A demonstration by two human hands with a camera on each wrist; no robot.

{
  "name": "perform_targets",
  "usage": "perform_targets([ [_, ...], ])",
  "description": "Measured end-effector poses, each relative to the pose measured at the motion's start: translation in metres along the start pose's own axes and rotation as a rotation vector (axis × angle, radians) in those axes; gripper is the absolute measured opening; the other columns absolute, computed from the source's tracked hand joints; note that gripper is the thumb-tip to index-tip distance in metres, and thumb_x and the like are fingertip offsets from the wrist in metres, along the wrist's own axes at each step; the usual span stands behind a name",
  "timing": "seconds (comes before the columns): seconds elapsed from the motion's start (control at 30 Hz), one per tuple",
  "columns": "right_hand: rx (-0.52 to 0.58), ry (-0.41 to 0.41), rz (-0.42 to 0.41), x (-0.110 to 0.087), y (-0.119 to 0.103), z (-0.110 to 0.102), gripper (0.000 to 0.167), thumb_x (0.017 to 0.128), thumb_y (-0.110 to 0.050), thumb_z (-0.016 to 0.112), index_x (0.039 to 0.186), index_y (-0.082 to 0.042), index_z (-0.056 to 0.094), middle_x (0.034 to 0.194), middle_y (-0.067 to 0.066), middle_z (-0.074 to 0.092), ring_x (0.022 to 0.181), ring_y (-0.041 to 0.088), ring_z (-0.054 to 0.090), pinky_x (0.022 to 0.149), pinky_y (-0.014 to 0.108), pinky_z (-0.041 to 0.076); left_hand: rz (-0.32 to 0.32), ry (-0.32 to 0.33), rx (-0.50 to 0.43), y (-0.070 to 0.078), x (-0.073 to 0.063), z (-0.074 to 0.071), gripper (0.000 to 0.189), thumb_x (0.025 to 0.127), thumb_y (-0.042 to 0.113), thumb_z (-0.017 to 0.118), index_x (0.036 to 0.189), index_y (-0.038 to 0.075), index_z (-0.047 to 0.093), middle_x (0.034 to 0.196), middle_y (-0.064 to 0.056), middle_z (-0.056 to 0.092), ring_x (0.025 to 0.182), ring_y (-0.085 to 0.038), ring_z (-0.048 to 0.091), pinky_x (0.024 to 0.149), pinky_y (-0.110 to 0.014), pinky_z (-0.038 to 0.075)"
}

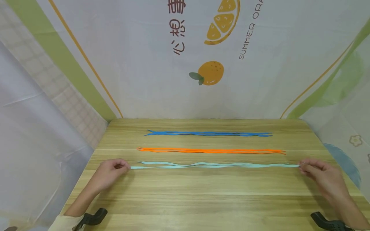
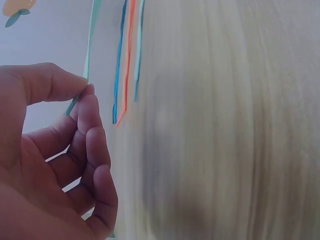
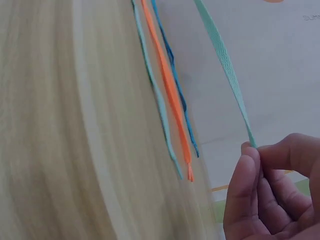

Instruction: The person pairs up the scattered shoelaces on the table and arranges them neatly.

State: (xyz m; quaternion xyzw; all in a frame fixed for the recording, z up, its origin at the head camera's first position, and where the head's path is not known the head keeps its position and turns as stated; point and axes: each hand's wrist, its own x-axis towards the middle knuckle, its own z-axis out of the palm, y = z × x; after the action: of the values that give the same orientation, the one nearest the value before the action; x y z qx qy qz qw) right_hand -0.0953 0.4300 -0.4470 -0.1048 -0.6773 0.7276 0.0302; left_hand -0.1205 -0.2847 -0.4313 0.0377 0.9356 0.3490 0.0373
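Note:
A mint-green flat shoelace (image 3: 222, 55) is stretched sideways between both hands near the middle of the table. My left hand (image 1: 111, 171) pinches its left end between thumb and index finger, the tip (image 2: 71, 106) poking out below. At the other end my right hand (image 1: 325, 176) pinches the lace between thumb and fingertips. In the wrist views the held lace hangs apart from the others. A second mint-green shoelace (image 3: 159, 100) lies on the table just behind it, roughly parallel.
Behind the mint laces, orange shoelaces (image 1: 208, 149) lie straight across the wooden table (image 1: 185, 205). Farther back are blue shoelaces (image 1: 214, 132), also side by side. A printed white cloth (image 1: 144, 80) hangs along the table's back edge, with more cloth at both sides.

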Motion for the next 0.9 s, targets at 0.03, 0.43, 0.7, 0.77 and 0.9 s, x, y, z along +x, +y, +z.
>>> perform_targets([
  [0.03, -0.037, 0.003, -0.002, 0.000, 0.001, 0.000, 0.022, 0.103, 0.010, 0.068, 0.096, -0.003, 0.084, 0.097, -0.006, 0.080, 0.086, 0.007, 0.077, 0.078, 0.021, 0.061, -0.002, 0.003, 0.007, 0.000, 0.001, 0.001, 0.012, 0.103, 0.017, 0.073, 0.104, 0.008, 0.081, 0.103, -0.003, 0.078, 0.094, -0.017, 0.066, 0.082, -0.037, 0.053],
  [0.43, -0.300, 0.025, 0.041, 0.004, 0.006, -0.004, 0.013, 0.105, -0.003, 0.074, 0.099, -0.007, 0.085, 0.094, -0.015, 0.079, 0.082, 0.004, 0.076, 0.075, 0.020, 0.061, -0.009, -0.021, 0.033, -0.005, 0.012, 0.011, 0.012, 0.102, 0.016, 0.075, 0.103, 0.006, 0.081, 0.099, -0.002, 0.077, 0.091, -0.017, 0.067, 0.082, -0.041, 0.054],
  [0.7, -0.687, 0.103, 0.007, 0.007, 0.011, -0.004, 0.019, 0.103, -0.023, 0.080, 0.103, -0.005, 0.086, 0.089, -0.022, 0.077, 0.083, -0.010, 0.065, 0.074, 0.010, 0.048, -0.007, -0.039, 0.053, -0.002, 0.017, 0.012, 0.013, 0.102, 0.020, 0.076, 0.100, 0.009, 0.082, 0.098, 0.000, 0.076, 0.089, -0.017, 0.063, 0.082, -0.041, 0.052],
  [0.77, -0.749, 0.112, 0.002, 0.008, 0.011, -0.004, 0.025, 0.103, -0.026, 0.081, 0.106, -0.002, 0.085, 0.089, -0.023, 0.076, 0.083, -0.012, 0.061, 0.073, 0.010, 0.045, 0.000, -0.038, 0.062, -0.002, 0.019, 0.012, 0.012, 0.101, 0.020, 0.075, 0.098, 0.009, 0.082, 0.096, 0.000, 0.076, 0.087, -0.017, 0.060, 0.080, -0.040, 0.051],
  [0.9, -0.810, 0.111, 0.023, 0.011, 0.009, -0.001, 0.034, 0.103, -0.033, 0.080, 0.112, 0.001, 0.084, 0.089, -0.017, 0.078, 0.082, -0.009, 0.061, 0.072, 0.014, 0.044, 0.014, -0.032, 0.077, -0.003, 0.023, 0.013, 0.012, 0.101, 0.019, 0.075, 0.097, 0.009, 0.081, 0.093, 0.000, 0.074, 0.083, -0.018, 0.057, 0.077, -0.040, 0.049],
])
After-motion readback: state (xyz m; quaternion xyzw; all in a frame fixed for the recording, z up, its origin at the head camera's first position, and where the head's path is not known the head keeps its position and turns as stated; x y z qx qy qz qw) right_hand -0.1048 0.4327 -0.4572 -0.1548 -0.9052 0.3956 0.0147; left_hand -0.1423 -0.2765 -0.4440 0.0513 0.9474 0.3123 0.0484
